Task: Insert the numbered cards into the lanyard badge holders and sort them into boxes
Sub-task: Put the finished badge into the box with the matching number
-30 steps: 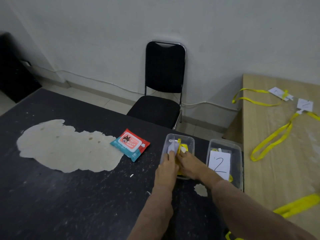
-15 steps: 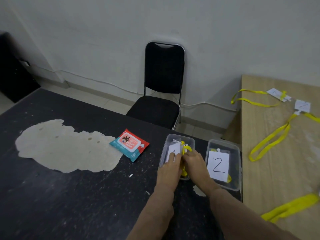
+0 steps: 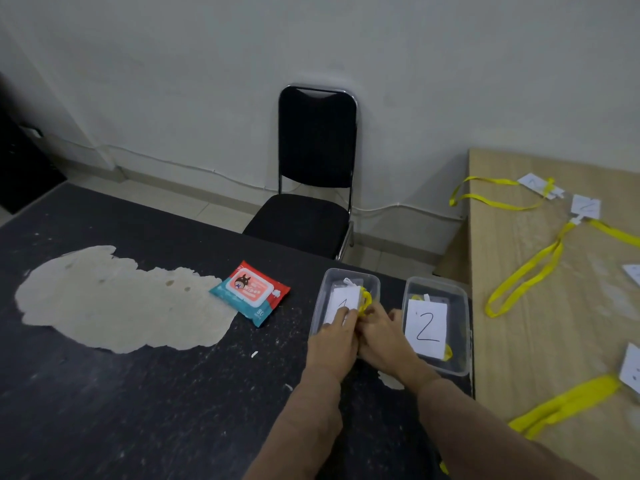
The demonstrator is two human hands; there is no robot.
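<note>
Badge holder w/ card "1" (image 3: 342, 301) lay inside left clear box (image 3: 323, 289) on black table (image 3: 138, 393), its yellow lanyard (image 3: 365, 299) bunched at the card's right edge, inside same box.

Left hand (image 3: 334, 341): fingertips pressed flat on near part of card "1"; palm over box's near rim. Fingers extended, close together, not wrapped round anything.

Right hand (image 3: 382, 336): touching left hand, fingers curled at the lanyard bunch; whether it actually pinched the strap — cannot tell, fingertips hidden.

Right clear box (image 3: 462, 306): just beside left box, apart from it by a narrow gap. Held card "2" (image 3: 426, 329), face up, w/ bit of yellow strap showing at its near-right corner.

Wood table (image 3: 519, 341), abutting black table on right: several more yellow lanyards w/ white cards, loose, incl. two at far end (image 3: 540, 186) (image 3: 586, 206); numbers too small to read.

Misc. on black table: wet-wipes pack (image 3: 250, 292), red/teal, left of boxes; large pale patch (image 3: 114, 303) where surface was worn away, further left.

Bkgd: black chair (image 3: 317, 174) against white wall, behind boxes.
</note>
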